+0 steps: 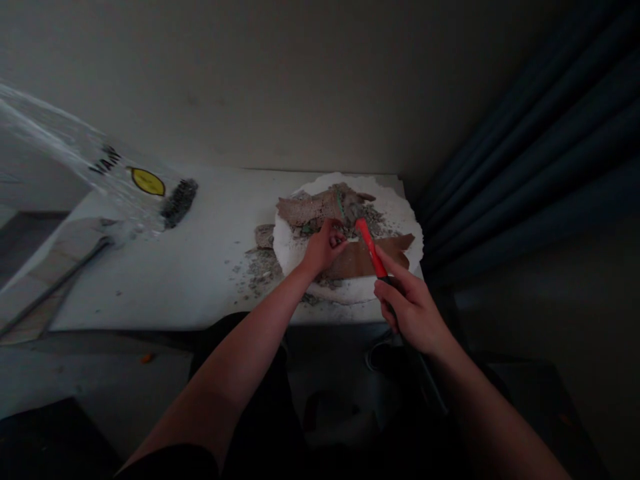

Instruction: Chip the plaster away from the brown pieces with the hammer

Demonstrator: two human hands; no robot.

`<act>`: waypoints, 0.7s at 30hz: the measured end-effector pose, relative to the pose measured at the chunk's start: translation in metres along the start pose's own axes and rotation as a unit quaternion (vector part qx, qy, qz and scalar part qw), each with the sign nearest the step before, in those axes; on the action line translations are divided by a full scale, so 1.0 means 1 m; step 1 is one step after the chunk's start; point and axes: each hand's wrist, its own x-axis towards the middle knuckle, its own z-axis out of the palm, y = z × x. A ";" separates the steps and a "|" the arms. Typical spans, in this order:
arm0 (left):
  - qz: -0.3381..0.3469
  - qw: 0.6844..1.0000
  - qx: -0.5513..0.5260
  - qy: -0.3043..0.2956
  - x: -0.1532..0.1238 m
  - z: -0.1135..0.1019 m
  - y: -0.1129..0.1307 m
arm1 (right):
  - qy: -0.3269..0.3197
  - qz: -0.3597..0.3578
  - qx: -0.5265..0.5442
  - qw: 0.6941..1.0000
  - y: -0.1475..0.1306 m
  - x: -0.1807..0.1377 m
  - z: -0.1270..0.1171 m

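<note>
My right hand is wrapped around the black grip of a hammer with a red upper handle. Its head end points away from me, into grey rubble, and is hard to tell apart from the dusty lumps there. Just left of the handle is my left hand, its fingers curled in at the rubble; what they pinch is hidden. Beyond that hand lies a dusty, torn brown sheet with a green strip at its right end. A flat brown piece of cardboard lies nearer to me. Both rest on a ragged white sheet.
A white table stands against the wall, with crumbs scattered left of the sheet. At the left are a clear plastic bag with dark grains at its end and a dark bar. A dark curtain hangs at the right.
</note>
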 end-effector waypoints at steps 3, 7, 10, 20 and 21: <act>0.001 1.000 0.001 0.000 0.000 0.000 0.000 | 0.001 0.006 0.006 1.000 -0.001 -0.001 0.001; -0.004 1.000 0.007 0.001 0.000 -0.001 0.001 | -0.006 0.020 0.008 1.000 -0.001 -0.001 0.002; -0.002 1.000 0.007 -0.005 0.000 0.000 0.001 | 0.000 -0.004 0.006 1.000 0.000 -0.002 0.003; -0.003 1.000 0.009 -0.010 0.000 -0.002 0.003 | 0.002 0.008 0.000 1.000 0.002 -0.001 0.005; -0.003 1.000 0.014 -0.007 0.000 -0.002 0.003 | 0.002 0.017 0.005 1.000 0.002 -0.001 0.005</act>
